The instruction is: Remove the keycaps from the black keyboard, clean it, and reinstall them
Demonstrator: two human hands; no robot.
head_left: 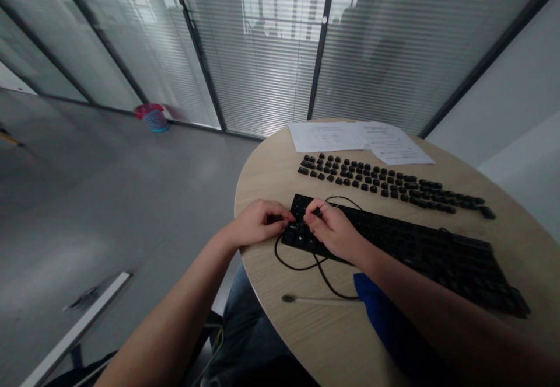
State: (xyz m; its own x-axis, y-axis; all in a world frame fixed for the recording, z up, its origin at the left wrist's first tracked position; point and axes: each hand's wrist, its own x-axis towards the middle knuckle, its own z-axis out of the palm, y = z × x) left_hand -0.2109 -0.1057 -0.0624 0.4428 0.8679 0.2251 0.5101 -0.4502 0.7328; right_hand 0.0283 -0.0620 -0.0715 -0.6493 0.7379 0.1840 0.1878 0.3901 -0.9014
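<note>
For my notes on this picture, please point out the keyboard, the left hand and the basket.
Keyboard (411, 241): head view, black top surface.
Left hand (256, 220): head view, back of hand.
Basket (155, 120): head view, blue side wall.

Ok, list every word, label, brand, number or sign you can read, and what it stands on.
No words or numbers are readable.
Keyboard: a white window-like sign on one key; other legends too small or blurred.
Paper sheets: print too small to read.
Loose keycaps: any markings too small to read.
</note>
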